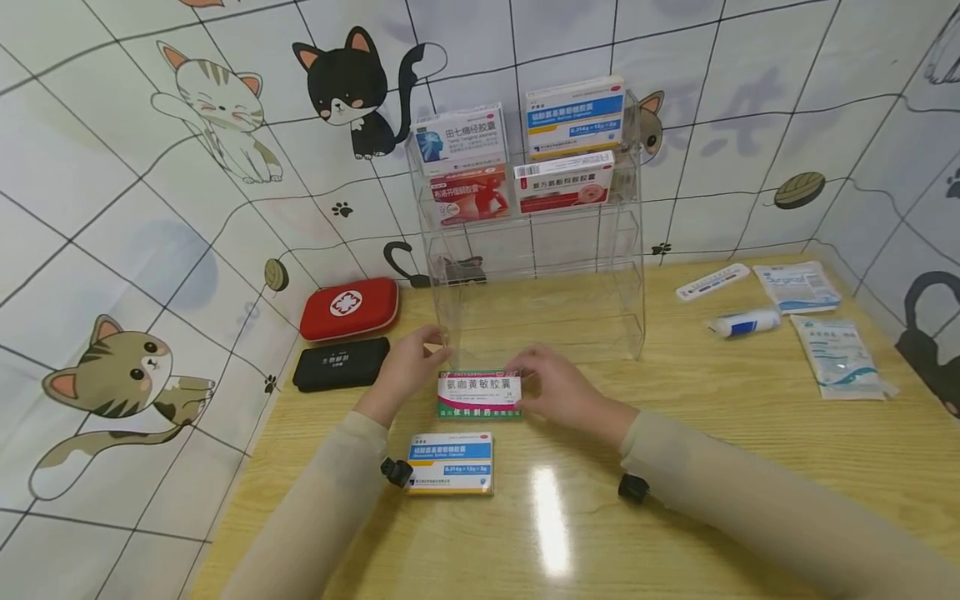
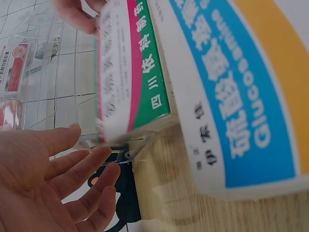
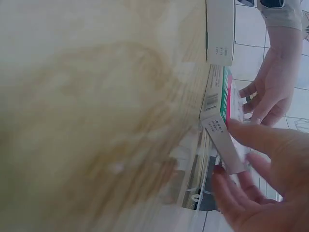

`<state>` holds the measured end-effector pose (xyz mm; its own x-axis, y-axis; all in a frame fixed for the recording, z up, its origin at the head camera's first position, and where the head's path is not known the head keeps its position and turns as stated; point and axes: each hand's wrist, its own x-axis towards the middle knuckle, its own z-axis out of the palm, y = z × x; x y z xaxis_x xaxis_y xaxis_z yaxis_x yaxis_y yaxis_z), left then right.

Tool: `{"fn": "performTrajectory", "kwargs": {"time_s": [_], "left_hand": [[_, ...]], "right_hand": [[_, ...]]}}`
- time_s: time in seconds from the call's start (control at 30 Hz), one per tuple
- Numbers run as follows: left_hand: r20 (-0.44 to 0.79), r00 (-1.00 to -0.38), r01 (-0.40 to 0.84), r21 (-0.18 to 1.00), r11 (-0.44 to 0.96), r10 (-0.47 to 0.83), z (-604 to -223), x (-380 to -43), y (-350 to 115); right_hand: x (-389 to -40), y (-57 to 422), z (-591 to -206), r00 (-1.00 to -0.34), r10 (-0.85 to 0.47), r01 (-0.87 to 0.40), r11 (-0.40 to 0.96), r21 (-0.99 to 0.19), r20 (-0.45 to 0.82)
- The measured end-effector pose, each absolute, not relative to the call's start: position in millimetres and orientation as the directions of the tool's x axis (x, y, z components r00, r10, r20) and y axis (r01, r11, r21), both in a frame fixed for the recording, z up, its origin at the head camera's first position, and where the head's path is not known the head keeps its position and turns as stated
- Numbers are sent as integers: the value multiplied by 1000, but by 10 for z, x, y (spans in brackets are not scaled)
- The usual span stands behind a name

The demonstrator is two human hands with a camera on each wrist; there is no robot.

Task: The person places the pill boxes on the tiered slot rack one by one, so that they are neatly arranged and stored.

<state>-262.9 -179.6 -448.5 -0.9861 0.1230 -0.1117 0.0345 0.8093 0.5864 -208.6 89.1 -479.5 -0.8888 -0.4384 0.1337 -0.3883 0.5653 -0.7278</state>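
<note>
A white medicine box with green and magenta bands [image 1: 478, 395] is at the front foot of the clear acrylic rack [image 1: 534, 329]. My right hand [image 1: 558, 385] pinches its right end, thumb on the front edge and fingers behind, as the right wrist view shows. My left hand [image 2: 58, 179] is beside the box's left end, fingers loosely spread, with a gap to the box in the left wrist view. Nearer to me on the table lies a blue, white and yellow capsule box [image 1: 450, 465], just right of my left wrist.
On the rack's upper shelves stand several medicine boxes, among them a red one [image 1: 471, 197]. A red first-aid case [image 1: 350, 309] and a black pouch [image 1: 339, 364] lie to the left. At the right are a white tube [image 1: 745, 322], a thermometer pack [image 1: 712, 282] and packets [image 1: 840, 358].
</note>
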Motion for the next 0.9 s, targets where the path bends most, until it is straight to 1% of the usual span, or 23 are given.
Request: {"fn": "performTrajectory", "kwargs": {"time_s": [0.2, 0.33, 0.43, 0.53, 0.63, 0.73, 0.8, 0.9], "left_hand": [[-108, -986, 39, 584, 811, 125, -4470, -2638, -1789], [-98, -986, 52, 580, 813, 133, -4471, -2644, -1784], [-94, -987, 55, 575, 816, 132, -4474, -2641, -1788], [-86, -986, 65, 575, 816, 140, -4476, -2638, -1793], [-75, -985, 84, 577, 812, 155, -4482, -2641, -1790], [-75, -985, 87, 574, 814, 158, -4494, -2638, -1782], [-78, -986, 77, 569, 819, 147, -4500, -2637, -1783], [-84, -988, 55, 576, 815, 126, -4508, -2638, -1778]], "right_hand": [[-2040, 1033, -4762, -903, -394, -348, 432, -832, 173], [-2017, 1170, -4711, -901, -380, -363, 398, -843, 209], [-2023, 1265, -4629, -898, -374, -385, 409, -827, 233], [-2060, 1354, -4462, -898, -356, -401, 427, -811, 257], [-2138, 1430, -4237, -894, -327, -427, 404, -809, 308], [-2269, 1459, -4004, -878, -276, -472, 361, -804, 392], [-2383, 1442, -3852, -863, -241, -504, 355, -788, 444], [-2565, 1392, -3611, -853, -195, -522, 350, -778, 484]]}}
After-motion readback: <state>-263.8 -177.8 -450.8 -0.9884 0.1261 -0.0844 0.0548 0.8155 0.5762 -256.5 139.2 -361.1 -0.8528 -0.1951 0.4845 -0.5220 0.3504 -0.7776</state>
